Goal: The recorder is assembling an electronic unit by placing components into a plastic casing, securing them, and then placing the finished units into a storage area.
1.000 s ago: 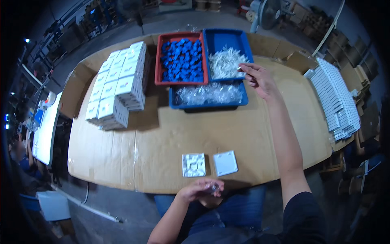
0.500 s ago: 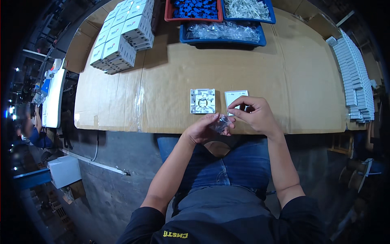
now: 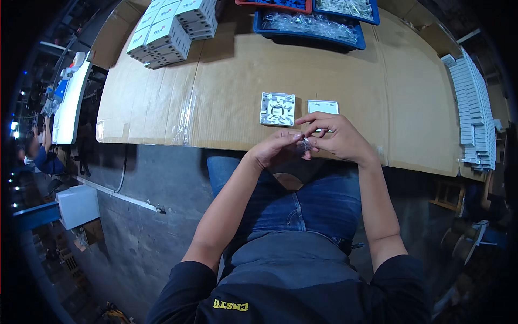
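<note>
Both hands meet just past the table's near edge, around a small clear plastic bag (image 3: 305, 145). My left hand (image 3: 274, 148) has its fingers closed on the bag from the left. From the other side, my right hand (image 3: 340, 139) pinches at the bag's upper part with thumb and fingers. What lies inside the bag is too small to make out. Beyond my left hand, a white square plastic box (image 3: 277, 109) lies with its inner ring and clips facing up. Next to it, a flat white square cover (image 3: 323, 107) is partly hidden behind my right hand.
White boxes (image 3: 167, 35) are stacked at the far left. A blue tray (image 3: 359, 43) of clear bags stands at the back, behind it a red tray (image 3: 302, 7) of blue parts and another blue tray (image 3: 372, 19) of white pieces. White flat pieces (image 3: 475, 116) are piled at the right.
My right hand has come lower and closer to my left, its fingers now at the bag. The table and its things sit higher in the picture, as the view has shifted.
</note>
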Demonstrator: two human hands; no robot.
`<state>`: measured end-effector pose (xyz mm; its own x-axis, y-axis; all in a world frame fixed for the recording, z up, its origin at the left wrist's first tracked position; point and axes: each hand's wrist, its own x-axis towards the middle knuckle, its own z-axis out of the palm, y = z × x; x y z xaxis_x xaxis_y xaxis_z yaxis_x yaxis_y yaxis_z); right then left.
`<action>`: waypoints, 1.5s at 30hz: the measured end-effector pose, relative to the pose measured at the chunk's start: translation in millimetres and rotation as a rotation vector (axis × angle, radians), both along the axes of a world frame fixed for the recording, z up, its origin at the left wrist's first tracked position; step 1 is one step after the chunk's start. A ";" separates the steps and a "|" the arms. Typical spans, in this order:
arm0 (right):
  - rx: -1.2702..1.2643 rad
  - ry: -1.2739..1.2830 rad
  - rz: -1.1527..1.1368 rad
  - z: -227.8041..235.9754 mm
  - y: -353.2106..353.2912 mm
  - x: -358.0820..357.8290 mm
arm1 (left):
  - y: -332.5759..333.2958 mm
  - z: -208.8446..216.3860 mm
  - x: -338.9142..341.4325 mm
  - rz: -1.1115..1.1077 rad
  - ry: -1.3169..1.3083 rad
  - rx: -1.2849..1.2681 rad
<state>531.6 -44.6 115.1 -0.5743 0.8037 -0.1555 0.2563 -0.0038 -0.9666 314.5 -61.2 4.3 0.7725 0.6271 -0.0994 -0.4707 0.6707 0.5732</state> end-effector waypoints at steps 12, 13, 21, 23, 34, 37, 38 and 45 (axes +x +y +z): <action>-0.075 -0.042 0.135 7.4 -5.1 -5.9 | -3.0 -6.2 -4.4 -0.038 -0.068 0.016; 0.007 -0.102 0.190 8.6 -5.6 -8.8 | -3.1 -9.7 -5.8 -0.047 -0.080 0.051; 0.062 -0.282 0.255 7.4 -10.9 -24.1 | -2.6 -16.5 -3.7 -0.031 -0.079 0.080; 0.006 -0.274 0.246 8.0 -9.2 -23.4 | -3.2 -20.1 -4.6 -0.037 -0.097 0.132; -0.141 -0.131 0.244 1.6 -6.1 -14.5 | -3.2 -7.9 -2.6 -0.050 -0.060 0.012; 0.055 -0.147 0.344 14.3 2.0 -14.6 | -4.7 -12.2 -9.6 -0.009 0.020 -0.040; -0.049 -0.131 0.292 17.7 -0.1 -14.0 | -6.4 -10.5 -9.4 -0.008 0.013 -0.074; 0.325 -0.168 0.036 42.5 41.6 20.4 | -1.8 14.3 -1.2 -0.032 -0.004 -0.081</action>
